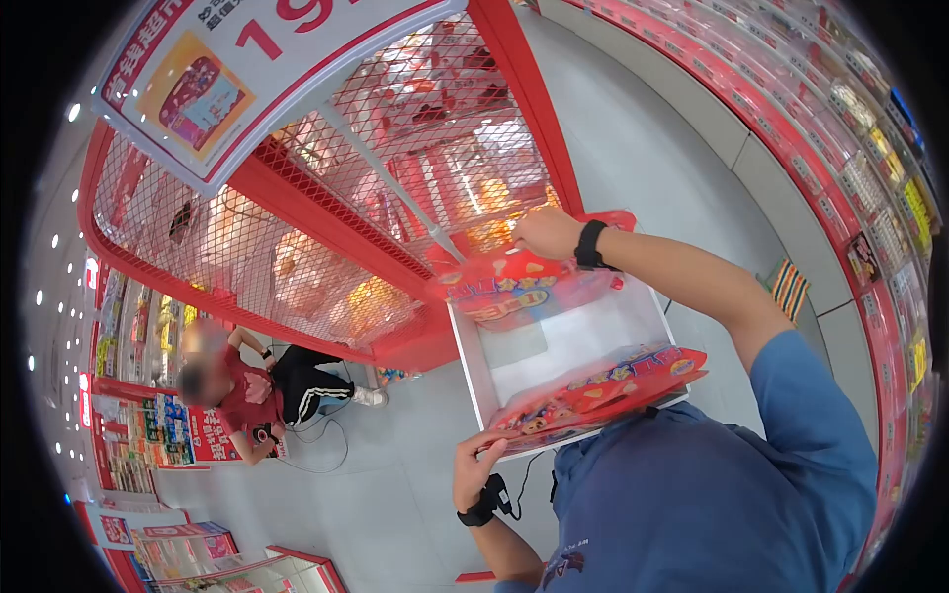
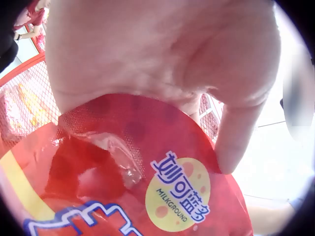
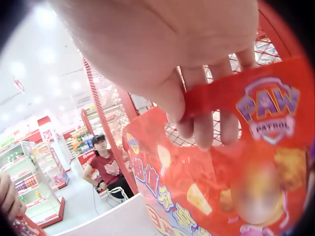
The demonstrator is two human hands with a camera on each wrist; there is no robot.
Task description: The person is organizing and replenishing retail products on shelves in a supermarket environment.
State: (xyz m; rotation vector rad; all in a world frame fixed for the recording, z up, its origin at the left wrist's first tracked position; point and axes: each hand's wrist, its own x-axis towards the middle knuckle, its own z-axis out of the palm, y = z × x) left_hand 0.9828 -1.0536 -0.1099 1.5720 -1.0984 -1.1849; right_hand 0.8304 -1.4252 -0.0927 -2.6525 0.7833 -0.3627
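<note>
**Two red packs in my hands, one over each end of a white box**

Taking the box as the dial's centre, my right hand (image 1: 554, 234) is at 12 o'clock, gripping the far red pack (image 3: 192, 167) by its handle strip. My fingers hook around the strip and show through the cut-out, side by side with narrow gaps. My left hand (image 1: 476, 465), between 7 and 8, pinches the rim of the near red pack (image 1: 603, 390), which stretches along the 6 o'clock side. My thumb is at its edge; the other fingers are mostly hidden behind it, so I cannot tell how they are spread.

Between the packs, the white box (image 1: 473, 366) shows a smooth inside with a duller patch towards 9. I cannot see what it rests on.

Around it runs a pale grey tiled floor (image 1: 415, 425) with thin joints. A red mesh stand (image 1: 465, 128), goods behind its wire, rises from 10 to 12, with a large price sign (image 1: 297, 44) at its front. Long shelves (image 1: 840, 148) curve past 2 o'clock. At 9, a seated person (image 1: 247, 390) in a dark red shirt has a black cable (image 1: 344, 450) looping over the tiles nearby; a low display (image 1: 198, 544) stands at 8.
</note>
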